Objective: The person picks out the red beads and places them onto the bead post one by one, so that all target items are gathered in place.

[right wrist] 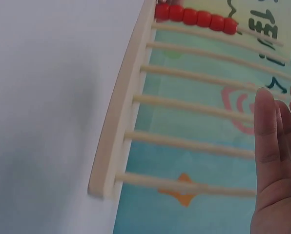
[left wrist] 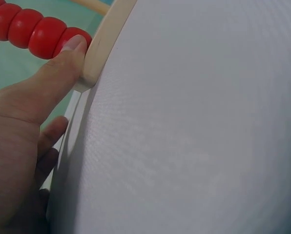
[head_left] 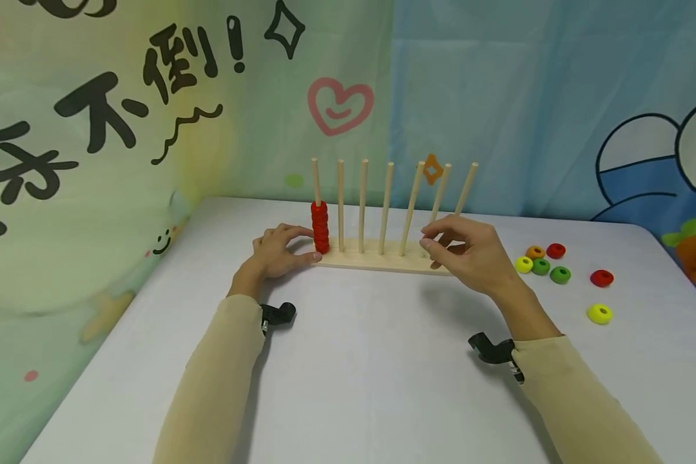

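A wooden peg rack (head_left: 383,259) stands on the white table, with upright pegs along its base. Several red beads (head_left: 320,227) are stacked on its leftmost peg. At that end my left hand (head_left: 280,248) grips the rack; in the left wrist view the thumb (left wrist: 62,68) lies against the lowest bead, beside the base. The tip of the left index finger is hidden behind the stack. My right hand (head_left: 466,251) hovers in front of the rack's right end, fingers loosely bent, thumb near the index finger. No bead shows between its fingers (right wrist: 266,126) in the right wrist view.
Loose beads lie right of the rack: red beads (head_left: 602,278), yellow beads (head_left: 600,314), green beads (head_left: 560,275) and an orange bead (head_left: 535,252). A printed cloth (head_left: 470,77) hangs behind the table. Both wrists carry a black camera mount (head_left: 490,349).
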### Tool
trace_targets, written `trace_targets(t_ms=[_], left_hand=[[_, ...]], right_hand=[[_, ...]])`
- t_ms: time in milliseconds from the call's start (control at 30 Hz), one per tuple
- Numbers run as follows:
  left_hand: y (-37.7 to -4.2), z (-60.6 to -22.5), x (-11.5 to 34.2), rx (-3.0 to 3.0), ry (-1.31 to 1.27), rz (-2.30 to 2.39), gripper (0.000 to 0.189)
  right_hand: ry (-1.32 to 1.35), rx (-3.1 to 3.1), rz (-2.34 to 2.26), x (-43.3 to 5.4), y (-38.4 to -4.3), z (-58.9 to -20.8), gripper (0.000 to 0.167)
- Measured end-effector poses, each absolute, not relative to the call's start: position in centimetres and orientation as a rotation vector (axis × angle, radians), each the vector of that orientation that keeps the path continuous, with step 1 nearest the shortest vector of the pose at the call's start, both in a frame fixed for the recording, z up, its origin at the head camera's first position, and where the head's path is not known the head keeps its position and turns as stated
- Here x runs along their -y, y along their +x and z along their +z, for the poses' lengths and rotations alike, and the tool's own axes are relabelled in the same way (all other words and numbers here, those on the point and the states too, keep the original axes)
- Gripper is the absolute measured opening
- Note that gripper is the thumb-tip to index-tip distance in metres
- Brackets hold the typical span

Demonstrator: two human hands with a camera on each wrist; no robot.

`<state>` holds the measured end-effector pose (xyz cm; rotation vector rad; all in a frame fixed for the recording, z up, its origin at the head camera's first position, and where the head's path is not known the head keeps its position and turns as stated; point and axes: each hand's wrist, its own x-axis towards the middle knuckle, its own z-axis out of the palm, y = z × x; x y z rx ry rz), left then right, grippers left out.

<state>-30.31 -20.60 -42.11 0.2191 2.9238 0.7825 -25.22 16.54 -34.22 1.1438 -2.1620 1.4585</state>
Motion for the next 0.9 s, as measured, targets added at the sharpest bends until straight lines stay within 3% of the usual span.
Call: trace_targets(t_ms=[467, 900], left_hand=[[-29.9, -41.7, 20.8, -2.93, 0.203, 0.798, 0.066], [-30.0, -41.9, 20.4, -2.922, 0.209, 0.784, 0.066]], right_hand=[[1.054, 2.234, 1.326, -19.8, -24.8, -32.9, 0.017], [0.843, 2.334, 1.163, -26.3, -26.3, -35.9, 0.02]])
